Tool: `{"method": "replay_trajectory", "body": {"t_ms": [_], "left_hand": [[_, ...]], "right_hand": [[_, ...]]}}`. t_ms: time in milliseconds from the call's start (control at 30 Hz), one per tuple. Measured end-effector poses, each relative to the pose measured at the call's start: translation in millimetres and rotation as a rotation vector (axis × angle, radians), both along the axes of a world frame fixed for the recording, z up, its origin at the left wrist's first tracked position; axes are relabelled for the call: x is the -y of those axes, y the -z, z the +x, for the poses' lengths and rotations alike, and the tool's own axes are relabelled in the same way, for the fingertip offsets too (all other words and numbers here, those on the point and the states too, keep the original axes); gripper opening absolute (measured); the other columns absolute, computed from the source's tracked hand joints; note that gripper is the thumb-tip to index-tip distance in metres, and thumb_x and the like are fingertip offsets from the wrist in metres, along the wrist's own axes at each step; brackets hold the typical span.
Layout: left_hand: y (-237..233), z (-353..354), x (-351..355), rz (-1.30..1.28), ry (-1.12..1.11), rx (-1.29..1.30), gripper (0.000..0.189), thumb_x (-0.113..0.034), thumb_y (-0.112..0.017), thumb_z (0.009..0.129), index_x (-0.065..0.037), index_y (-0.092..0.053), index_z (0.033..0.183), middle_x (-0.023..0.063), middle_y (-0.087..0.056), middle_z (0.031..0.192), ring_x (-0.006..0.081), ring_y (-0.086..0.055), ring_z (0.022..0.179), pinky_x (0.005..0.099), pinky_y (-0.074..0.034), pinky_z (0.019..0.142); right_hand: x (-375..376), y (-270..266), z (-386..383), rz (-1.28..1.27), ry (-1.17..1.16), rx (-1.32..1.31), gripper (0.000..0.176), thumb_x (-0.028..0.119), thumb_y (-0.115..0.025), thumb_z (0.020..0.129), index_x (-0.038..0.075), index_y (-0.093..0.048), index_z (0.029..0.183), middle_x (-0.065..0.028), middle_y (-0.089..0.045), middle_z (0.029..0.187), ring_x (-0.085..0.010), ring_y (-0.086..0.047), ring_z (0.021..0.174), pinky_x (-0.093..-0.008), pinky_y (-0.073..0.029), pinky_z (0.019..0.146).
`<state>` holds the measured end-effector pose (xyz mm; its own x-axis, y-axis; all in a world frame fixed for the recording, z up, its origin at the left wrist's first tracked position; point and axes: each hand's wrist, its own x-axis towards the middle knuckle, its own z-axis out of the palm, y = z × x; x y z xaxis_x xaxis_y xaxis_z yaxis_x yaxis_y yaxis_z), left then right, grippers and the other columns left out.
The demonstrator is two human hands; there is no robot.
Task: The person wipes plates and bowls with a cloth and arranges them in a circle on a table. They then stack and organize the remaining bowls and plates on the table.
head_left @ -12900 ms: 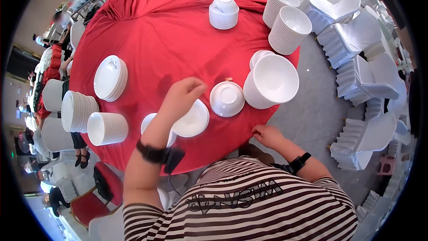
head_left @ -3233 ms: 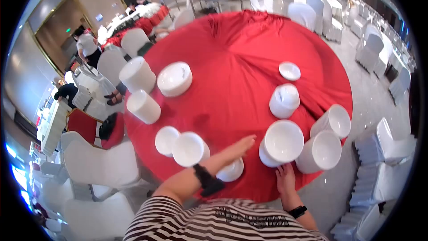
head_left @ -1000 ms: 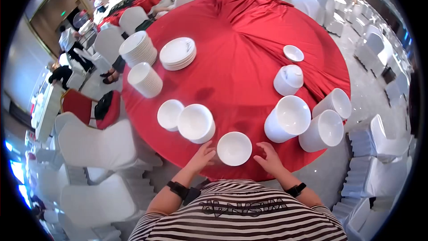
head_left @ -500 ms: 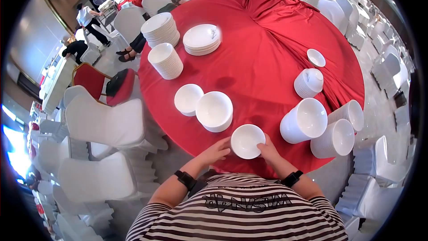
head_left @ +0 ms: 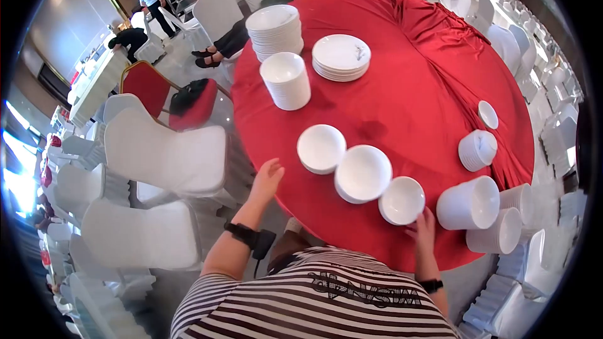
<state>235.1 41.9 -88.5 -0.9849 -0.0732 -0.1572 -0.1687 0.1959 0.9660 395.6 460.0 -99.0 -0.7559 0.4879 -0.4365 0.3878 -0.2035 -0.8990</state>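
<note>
A small white bowl sits upright on the red tablecloth near the table's front edge. My right hand is at its right side, fingers apart and fingertips right by the rim. Off to the left, my left hand is open and holds nothing, beside the edge of the round table. Between the hands and a little farther in stands a larger stack of white bowls, which the small bowl adjoins. Another low stack of white bowls stands to its left.
Tall bowl stacks stand at the right edge, with a smaller bowl stack and a single bowl beyond. Farther left are stacked plates, a plate pile and a bowl stack. White-covered chairs crowd the left.
My left hand has left the small bowl and moved left, opening. That bowl now sits against the larger stack, my right hand's fingers loosened beside it. The view has shifted left.
</note>
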Motion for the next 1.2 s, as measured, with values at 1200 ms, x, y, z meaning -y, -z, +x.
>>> {"method": "replay_trajectory", "body": {"t_ms": [1200], "left_hand": [[144,48,57,-0.495,0.621,0.121,0.023,-0.024,-0.055,0.076,-0.004,-0.064,0.084,0.017,-0.063,0.085,0.0325,-0.06,0.08,0.0411,-0.048,0.073]], "right_hand": [[231,79,213,0.052,-0.032,0.457,0.033,0.013,-0.057,0.083,0.002,-0.05,0.113,-0.0069,-0.058,0.089,-0.0164,-0.056,0.074,-0.0301,-0.048,0.06]]}}
